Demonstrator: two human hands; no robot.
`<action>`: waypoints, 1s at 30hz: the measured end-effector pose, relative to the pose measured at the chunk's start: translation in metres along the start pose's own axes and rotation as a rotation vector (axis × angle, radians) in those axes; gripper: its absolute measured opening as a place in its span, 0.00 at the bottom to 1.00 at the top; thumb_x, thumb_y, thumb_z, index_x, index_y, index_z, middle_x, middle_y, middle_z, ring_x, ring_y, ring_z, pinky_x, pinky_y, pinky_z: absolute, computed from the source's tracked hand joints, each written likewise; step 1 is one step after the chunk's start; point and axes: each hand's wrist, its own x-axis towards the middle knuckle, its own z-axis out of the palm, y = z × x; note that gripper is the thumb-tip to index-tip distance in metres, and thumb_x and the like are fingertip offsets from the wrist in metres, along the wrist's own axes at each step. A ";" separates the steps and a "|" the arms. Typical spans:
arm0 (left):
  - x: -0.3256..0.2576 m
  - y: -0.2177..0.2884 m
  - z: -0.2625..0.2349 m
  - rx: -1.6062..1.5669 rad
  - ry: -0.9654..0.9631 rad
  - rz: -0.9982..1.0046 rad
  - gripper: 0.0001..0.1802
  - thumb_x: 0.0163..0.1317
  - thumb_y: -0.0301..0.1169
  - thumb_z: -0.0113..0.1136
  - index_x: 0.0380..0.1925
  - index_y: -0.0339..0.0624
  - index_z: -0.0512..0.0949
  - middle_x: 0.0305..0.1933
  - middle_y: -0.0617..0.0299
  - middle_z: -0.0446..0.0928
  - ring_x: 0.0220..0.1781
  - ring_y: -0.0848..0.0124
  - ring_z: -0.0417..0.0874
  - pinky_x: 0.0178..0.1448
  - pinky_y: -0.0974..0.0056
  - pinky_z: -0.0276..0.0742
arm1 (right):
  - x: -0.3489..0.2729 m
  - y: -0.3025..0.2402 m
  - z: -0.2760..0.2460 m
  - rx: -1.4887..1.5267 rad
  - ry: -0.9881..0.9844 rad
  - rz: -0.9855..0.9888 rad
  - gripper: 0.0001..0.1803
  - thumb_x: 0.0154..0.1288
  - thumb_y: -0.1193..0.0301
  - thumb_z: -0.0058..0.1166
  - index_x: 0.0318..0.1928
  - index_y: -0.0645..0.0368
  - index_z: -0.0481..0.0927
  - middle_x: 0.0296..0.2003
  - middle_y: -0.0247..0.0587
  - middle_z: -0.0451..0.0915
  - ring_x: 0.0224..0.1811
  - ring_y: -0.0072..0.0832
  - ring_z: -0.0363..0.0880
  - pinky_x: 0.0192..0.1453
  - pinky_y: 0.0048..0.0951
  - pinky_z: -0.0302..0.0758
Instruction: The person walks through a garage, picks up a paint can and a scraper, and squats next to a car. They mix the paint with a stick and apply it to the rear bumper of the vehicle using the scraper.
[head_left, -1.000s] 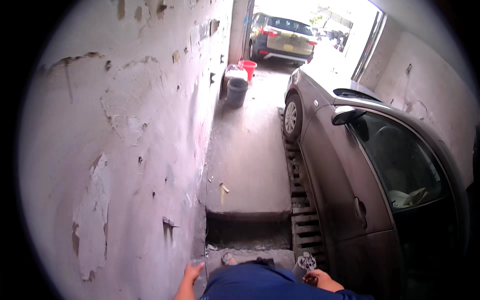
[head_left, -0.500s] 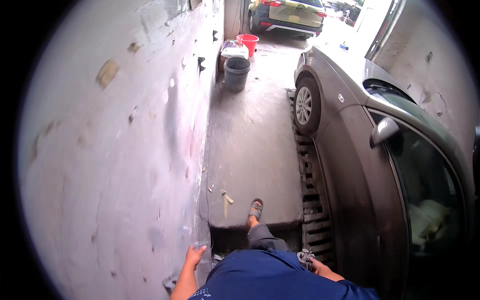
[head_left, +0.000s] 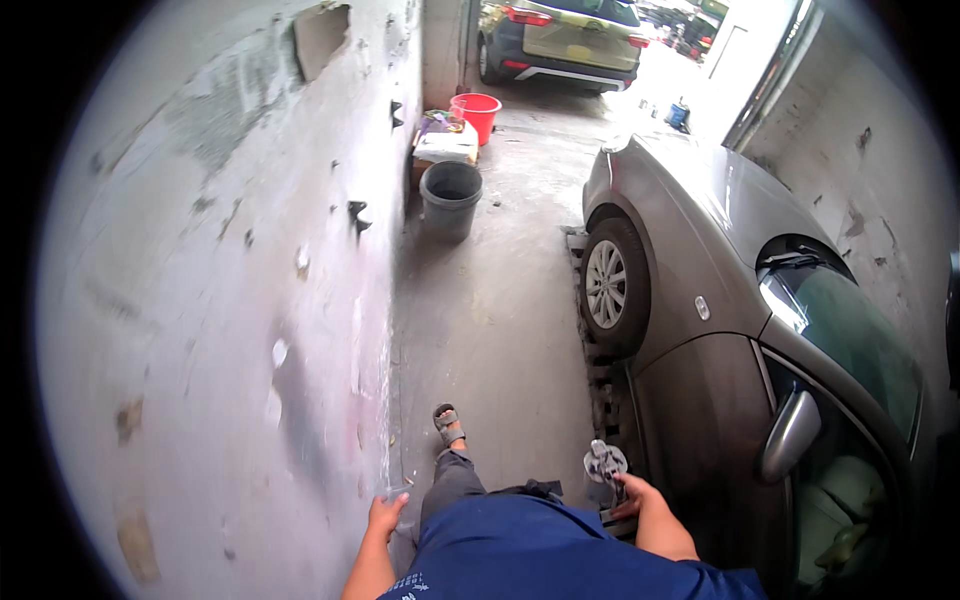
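Note:
My right hand (head_left: 637, 497) is closed around a small grey metal tool or part (head_left: 605, 464), held at hip level beside the grey car (head_left: 740, 330). My left hand (head_left: 387, 516) grips a small clear object, perhaps a cup (head_left: 397, 494), close to the rough wall (head_left: 230, 300). My sandalled foot (head_left: 447, 424) is stepping forward on the concrete floor (head_left: 500, 300) between the wall and the car.
A dark bucket (head_left: 450, 198) stands by the wall ahead, with a box and a red tub (head_left: 477, 112) behind it. A metal grate (head_left: 600, 380) runs under the car's front wheel (head_left: 612, 285). Another car (head_left: 565, 35) is parked outside.
I have walked forward along the wall, up past the step in the floor. The bucket and the car's front wheel are closer. Both hands keep their hold.

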 end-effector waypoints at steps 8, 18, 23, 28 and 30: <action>0.149 0.208 -0.004 -0.060 -0.066 0.034 0.46 0.49 0.46 0.73 0.61 0.27 0.63 0.42 0.48 0.78 0.38 0.65 0.80 0.40 0.62 0.76 | -0.113 -0.190 0.093 -0.030 0.130 -0.361 0.41 0.59 0.50 0.47 0.71 0.48 0.54 0.72 0.58 0.46 0.46 0.69 0.76 0.46 0.54 0.78; 0.301 0.421 -0.001 -0.028 -0.041 0.049 0.46 0.52 0.45 0.71 0.62 0.29 0.60 0.45 0.46 0.77 0.41 0.63 0.80 0.34 0.62 0.75 | -0.141 -0.424 0.153 -0.037 0.133 -0.546 0.36 0.56 0.51 0.50 0.62 0.58 0.67 0.59 0.59 0.68 0.36 0.58 0.81 0.37 0.46 0.80; 0.332 0.480 0.033 0.033 -0.048 -0.180 0.43 0.52 0.45 0.71 0.60 0.31 0.60 0.38 0.51 0.76 0.27 0.67 0.76 0.23 0.63 0.70 | -0.146 -0.561 0.169 -0.148 0.127 -0.603 0.26 0.56 0.53 0.51 0.46 0.62 0.76 0.37 0.48 0.75 0.28 0.48 0.81 0.28 0.39 0.78; 0.356 0.583 0.073 -0.021 -0.078 -0.191 0.43 0.52 0.41 0.72 0.59 0.31 0.59 0.34 0.55 0.74 0.23 0.69 0.73 0.20 0.66 0.67 | -0.185 -0.707 0.184 -0.303 0.090 -0.700 0.24 0.58 0.55 0.49 0.49 0.60 0.77 0.42 0.50 0.77 0.28 0.47 0.83 0.26 0.36 0.78; 0.374 0.623 0.084 -0.028 -0.105 -0.182 0.43 0.52 0.40 0.72 0.60 0.31 0.58 0.33 0.55 0.73 0.23 0.69 0.73 0.20 0.66 0.67 | -0.206 -0.759 0.196 -0.308 0.073 -0.761 0.22 0.59 0.56 0.49 0.46 0.60 0.77 0.37 0.46 0.76 0.26 0.41 0.82 0.25 0.35 0.77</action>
